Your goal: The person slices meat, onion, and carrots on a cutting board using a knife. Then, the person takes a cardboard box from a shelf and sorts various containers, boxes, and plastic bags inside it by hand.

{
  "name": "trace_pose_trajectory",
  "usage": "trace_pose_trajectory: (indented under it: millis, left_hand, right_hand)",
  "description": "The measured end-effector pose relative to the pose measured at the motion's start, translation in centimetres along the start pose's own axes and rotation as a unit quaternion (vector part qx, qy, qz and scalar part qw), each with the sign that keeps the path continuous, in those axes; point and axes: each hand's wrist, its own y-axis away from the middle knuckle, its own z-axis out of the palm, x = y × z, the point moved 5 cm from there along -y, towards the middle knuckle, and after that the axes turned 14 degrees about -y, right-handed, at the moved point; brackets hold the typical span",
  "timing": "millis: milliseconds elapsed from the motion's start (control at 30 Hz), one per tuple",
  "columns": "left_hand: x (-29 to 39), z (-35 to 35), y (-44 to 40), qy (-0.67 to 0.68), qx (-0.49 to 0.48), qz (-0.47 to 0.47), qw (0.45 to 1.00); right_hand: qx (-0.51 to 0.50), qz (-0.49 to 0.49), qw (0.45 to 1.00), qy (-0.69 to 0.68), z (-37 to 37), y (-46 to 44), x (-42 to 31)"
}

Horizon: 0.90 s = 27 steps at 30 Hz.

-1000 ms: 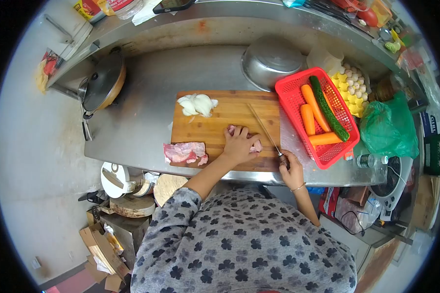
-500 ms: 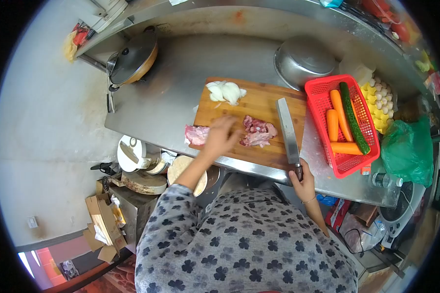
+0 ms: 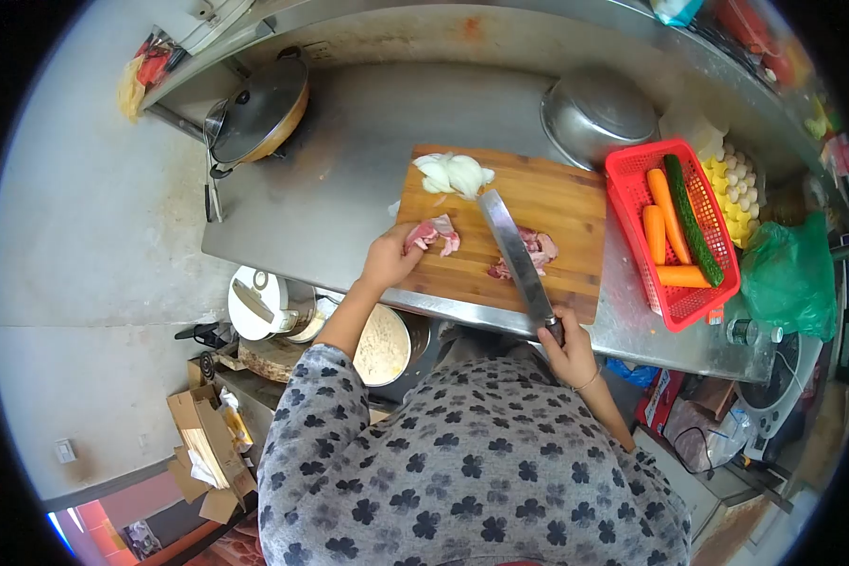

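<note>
My left hand (image 3: 391,258) is closed on a piece of raw meat (image 3: 434,234) at the left side of the wooden cutting board (image 3: 561,193). In my right hand (image 3: 568,346) is the dark handle of a long kitchen knife (image 3: 517,253), its blade slanting up and left across the board. Part of a second pile of cut meat (image 3: 541,246) shows to the right of the blade; the rest is hidden under it. White onion pieces (image 3: 451,174) lie at the board's far left, just beyond the knife tip.
A red basket (image 3: 623,203) with carrots and a cucumber (image 3: 693,222) stands right of the board, near eggs (image 3: 740,189) and a green bag (image 3: 785,283). A metal bowl (image 3: 599,113) and a lidded pan (image 3: 259,108) sit farther back. Below the edge is a pot of pale contents (image 3: 383,347).
My left hand has taken hold of the left piece of meat and raised it onto the board. The knife has swung left, over the cut meat.
</note>
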Motion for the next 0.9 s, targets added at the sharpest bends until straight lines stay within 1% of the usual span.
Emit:
trace_pose_trajectory:
  millis: [33,67,100,133,167,200,233,300,333,367,400,467,500,533,567,600,633,667,700,733,800,833,867,900]
  left_hand:
    - [-0.2,-0.3,0.3,0.003,0.002,0.000,1.000]
    - [-1.0,-0.7,0.6,0.130,-0.013,-0.059,0.990]
    - [-1.7,-0.5,1.1,0.259,-0.028,-0.116,0.958]
    - [-1.9,0.0,1.5,0.261,-0.028,-0.116,0.958]
    - [-2.5,0.9,2.0,0.403,0.011,-0.160,0.901]
    - [-2.7,1.8,2.6,0.534,0.052,-0.201,0.820]
    - [-0.2,0.8,2.8,0.659,0.050,-0.201,0.723]
    - [2.0,3.1,3.7,0.809,0.009,-0.217,0.547]
    - [3.0,3.9,3.5,0.829,0.051,-0.208,0.516]
    - [4.1,4.9,4.2,0.842,0.065,-0.242,0.477]
    - [3.8,7.3,4.8,0.851,0.063,-0.271,0.445]
    - [4.1,8.9,7.7,0.806,-0.028,-0.371,0.460]
    - [4.8,7.9,8.7,0.809,-0.024,-0.372,0.454]
    - [5.3,5.7,9.8,0.726,-0.005,-0.402,0.558]
    - [5.0,4.1,10.6,0.627,0.013,-0.429,0.651]
    - [4.4,4.2,10.9,0.630,0.018,-0.431,0.646]
    - [3.5,2.5,10.3,0.446,0.095,-0.311,0.834]
    - [4.0,1.0,10.0,0.219,0.161,-0.167,0.948]
    - [4.7,0.4,9.0,0.128,0.209,-0.122,0.962]
    - [4.6,0.6,8.2,0.129,0.211,-0.129,0.960]
    - [5.7,0.8,6.8,0.039,0.205,-0.021,0.978]
    - [5.4,1.4,6.5,0.039,0.211,-0.019,0.976]
    - [5.1,1.7,6.6,0.040,0.215,-0.028,0.975]
    - [5.0,1.9,6.4,0.045,0.210,-0.017,0.977]
  right_hand:
    - [0.001,0.012,1.000,0.000,0.3,0.0,-0.1]
    - [0.002,0.010,1.000,-0.001,0.7,-0.2,-0.2]
    - [0.010,0.005,1.000,0.003,0.9,-0.1,-0.2]
    - [0.018,0.003,1.000,0.007,1.0,0.0,-0.2]
    - [0.016,0.005,1.000,0.010,1.4,0.0,-0.3]
    - [0.019,-0.002,1.000,0.013,1.6,-0.1,-0.6]
    - [0.022,-0.009,1.000,0.015,1.8,-0.2,-0.8]
    - [0.006,0.011,1.000,0.018,2.4,-0.6,-0.7]
    - [-0.007,0.029,0.999,0.021,2.7,-0.8,-0.6]
    - [-0.011,0.032,0.999,0.024,3.1,-1.1,-0.5]
    - [-0.013,0.034,0.999,0.034,3.5,-1.4,-0.2]
    - [-0.021,0.037,0.998,0.051,4.2,-2.0,0.1]
    - [-0.027,0.035,0.996,0.078,4.5,-2.3,0.0]
    - [-0.033,0.032,0.993,0.105,4.8,-2.5,0.2]
    - [-0.030,0.000,0.992,0.123,5.2,-2.7,0.5]
    - [-0.036,-0.001,0.991,0.127,5.4,-3.2,0.5]
    - [-0.058,-0.022,0.980,0.187,6.0,-3.9,0.3]
    - [-0.080,-0.041,0.965,0.245,6.6,-4.5,0.2]
    - [-0.092,-0.048,0.948,0.302,7.2,-5.1,0.2]
    - [-0.099,-0.050,0.946,0.304,7.8,-5.8,-0.1]
    - [-0.122,-0.071,0.922,0.361,9.3,-7.1,-1.1]
    - [-0.126,-0.091,0.913,0.377,10.1,-7.6,-0.8]
    - [-0.134,-0.095,0.910,0.380,10.5,-7.8,-0.6]
    - [-0.152,-0.087,0.908,0.380,10.9,-8.2,-0.4]
